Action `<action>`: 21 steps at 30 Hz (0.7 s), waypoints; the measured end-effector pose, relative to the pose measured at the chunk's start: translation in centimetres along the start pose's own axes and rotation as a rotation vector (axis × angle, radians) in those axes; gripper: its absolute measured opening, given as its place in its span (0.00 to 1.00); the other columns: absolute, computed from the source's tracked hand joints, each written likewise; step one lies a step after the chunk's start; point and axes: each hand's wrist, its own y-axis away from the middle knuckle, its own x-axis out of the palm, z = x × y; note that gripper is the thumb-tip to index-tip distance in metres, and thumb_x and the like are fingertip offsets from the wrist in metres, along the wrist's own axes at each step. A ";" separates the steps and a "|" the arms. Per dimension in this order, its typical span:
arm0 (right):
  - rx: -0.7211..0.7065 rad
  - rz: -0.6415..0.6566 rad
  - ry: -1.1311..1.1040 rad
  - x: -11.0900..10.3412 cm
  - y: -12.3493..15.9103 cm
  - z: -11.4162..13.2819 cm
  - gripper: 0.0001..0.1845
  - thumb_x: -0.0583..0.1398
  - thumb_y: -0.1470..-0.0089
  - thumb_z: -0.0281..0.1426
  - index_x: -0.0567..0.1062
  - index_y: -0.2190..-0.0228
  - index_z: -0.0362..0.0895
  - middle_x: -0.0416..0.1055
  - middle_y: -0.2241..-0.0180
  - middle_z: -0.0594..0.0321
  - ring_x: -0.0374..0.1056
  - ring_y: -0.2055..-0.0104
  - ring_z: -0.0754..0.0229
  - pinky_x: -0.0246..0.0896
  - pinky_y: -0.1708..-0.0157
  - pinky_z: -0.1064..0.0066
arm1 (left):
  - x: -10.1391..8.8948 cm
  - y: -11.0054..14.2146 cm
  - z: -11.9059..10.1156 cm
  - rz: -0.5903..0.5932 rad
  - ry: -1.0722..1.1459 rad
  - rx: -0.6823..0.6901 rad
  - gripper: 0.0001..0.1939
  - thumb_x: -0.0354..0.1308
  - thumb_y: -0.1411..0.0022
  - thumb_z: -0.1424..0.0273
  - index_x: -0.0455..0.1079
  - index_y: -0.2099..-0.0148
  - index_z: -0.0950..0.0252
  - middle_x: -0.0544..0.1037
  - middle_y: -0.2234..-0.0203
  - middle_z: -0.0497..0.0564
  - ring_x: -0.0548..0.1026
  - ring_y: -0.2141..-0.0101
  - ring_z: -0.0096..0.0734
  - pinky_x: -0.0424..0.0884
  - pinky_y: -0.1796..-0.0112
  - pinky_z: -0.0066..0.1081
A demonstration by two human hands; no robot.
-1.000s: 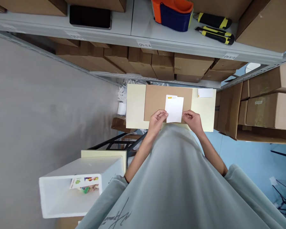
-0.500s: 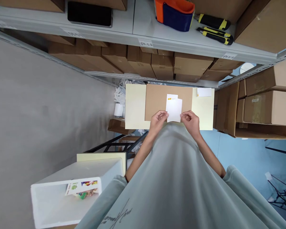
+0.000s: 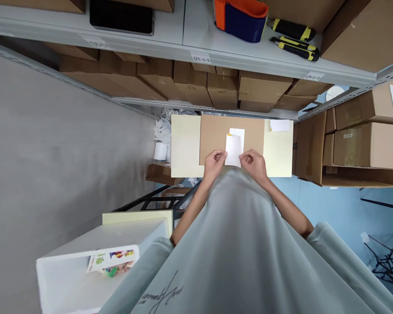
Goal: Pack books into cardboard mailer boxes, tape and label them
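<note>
Both my hands pinch the lower corners of a small white sheet (image 3: 233, 150) held over a brown cardboard panel (image 3: 216, 137). My left hand (image 3: 214, 160) grips its left edge and my right hand (image 3: 253, 162) its right edge, fingers closed. A second white card (image 3: 239, 133) with a yellow mark lies on the cardboard just behind the sheet. The cardboard rests on a pale yellow table (image 3: 185, 146).
A white label (image 3: 279, 125) lies at the table's far right. Shelves behind hold brown boxes (image 3: 190, 85), an orange and blue tape dispenser (image 3: 242, 17), box cutters (image 3: 294, 37) and a black device (image 3: 121, 16). An open white box (image 3: 81, 274) stands at lower left.
My hands have drawn closer together, and the white sheet now looks narrower and curled between them. The view shifted slightly.
</note>
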 end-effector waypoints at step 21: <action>0.293 -0.009 0.195 2.7 -5.9 -5.6 0.14 0.59 0.33 0.37 0.82 0.63 0.45 0.84 0.62 0.58 0.77 0.60 0.54 0.68 0.55 0.67 | 3.3 -5.4 0.9 -0.058 -0.605 -0.010 0.11 0.61 0.29 0.64 0.83 0.56 0.64 0.88 0.58 0.54 0.84 0.57 0.38 0.74 0.52 0.31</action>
